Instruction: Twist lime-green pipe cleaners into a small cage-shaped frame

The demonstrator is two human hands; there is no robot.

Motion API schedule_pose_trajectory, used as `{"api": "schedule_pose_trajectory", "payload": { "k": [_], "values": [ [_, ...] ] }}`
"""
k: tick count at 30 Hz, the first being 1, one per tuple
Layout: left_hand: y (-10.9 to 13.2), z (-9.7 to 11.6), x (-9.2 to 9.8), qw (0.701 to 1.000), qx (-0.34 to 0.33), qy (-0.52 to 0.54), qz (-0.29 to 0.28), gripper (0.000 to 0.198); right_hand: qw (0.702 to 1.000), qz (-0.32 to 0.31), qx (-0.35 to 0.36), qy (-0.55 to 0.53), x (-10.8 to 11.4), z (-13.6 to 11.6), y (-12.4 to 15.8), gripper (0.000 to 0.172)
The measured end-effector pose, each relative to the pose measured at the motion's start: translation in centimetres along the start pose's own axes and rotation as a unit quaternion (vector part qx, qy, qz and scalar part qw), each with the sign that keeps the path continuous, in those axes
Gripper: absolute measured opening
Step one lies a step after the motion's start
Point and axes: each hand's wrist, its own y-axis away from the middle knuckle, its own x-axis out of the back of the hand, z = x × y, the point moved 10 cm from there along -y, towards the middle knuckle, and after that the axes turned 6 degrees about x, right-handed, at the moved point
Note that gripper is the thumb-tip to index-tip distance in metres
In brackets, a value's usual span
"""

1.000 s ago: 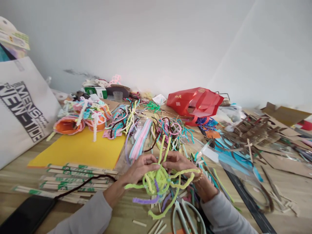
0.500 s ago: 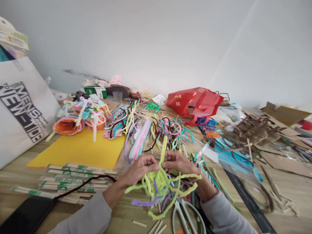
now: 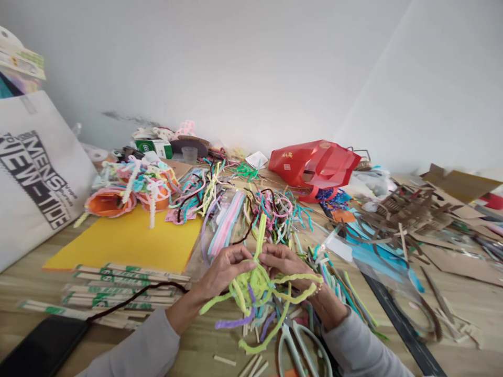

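Observation:
My left hand (image 3: 222,269) and my right hand (image 3: 283,264) meet over a woven knot of lime-green pipe cleaners (image 3: 255,288), fingers pinched on its strands. One green strand (image 3: 260,236) stands up between the fingertips. A purple pipe cleaner (image 3: 234,323) sticks out below the knot, and loose green ends trail toward me. Light green scissors (image 3: 302,343) lie on the wooden table just under my right wrist. A heap of many-coloured pipe cleaners (image 3: 271,209) lies right behind my hands.
A yellow sheet (image 3: 129,241) and wrapped chopsticks (image 3: 118,288) lie to the left, a black phone (image 3: 39,348) near the front edge. A white tote bag (image 3: 35,178) stands far left. A red bag (image 3: 314,165), cardboard scraps (image 3: 424,209) and a black ruler (image 3: 396,324) fill the right.
Both hands have shifted slightly with the green knot, pulling it in tighter. The upright green strand now leans a little more to the left.

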Motion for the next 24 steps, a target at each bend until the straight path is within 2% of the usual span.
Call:
{"api": "schedule_pose_trajectory", "payload": {
  "k": [4,8,11,15,20,24],
  "values": [
    [-0.1,0.0,-0.2,1.0,-0.005,-0.008,-0.006,0.024,0.999,0.019,-0.001,0.027,0.0,-0.2,-0.1,0.036],
    [-0.1,0.2,-0.4,0.999,-0.028,-0.02,-0.013,0.024,0.998,0.026,-0.009,0.064,0.3,0.7,-0.3,0.033],
    [-0.1,0.4,-0.5,0.999,-0.041,-0.021,-0.019,0.024,0.995,0.024,0.014,0.091,0.6,0.8,-0.5,0.029],
    [-0.3,0.0,-0.1,0.999,-0.038,-0.035,-0.005,0.024,0.989,0.012,0.057,0.137,0.2,-0.3,-0.4,0.028],
    [-0.5,-0.1,0.2,0.995,-0.059,-0.074,0.012,0.021,0.973,0.018,0.079,0.216,-0.3,-2.3,0.2,0.028],
    [-0.3,0.3,0.2,0.993,-0.07,-0.094,0.024,0.021,0.937,0.026,0.096,0.335,-0.6,-4.0,1.0,0.018]
  ]
}}
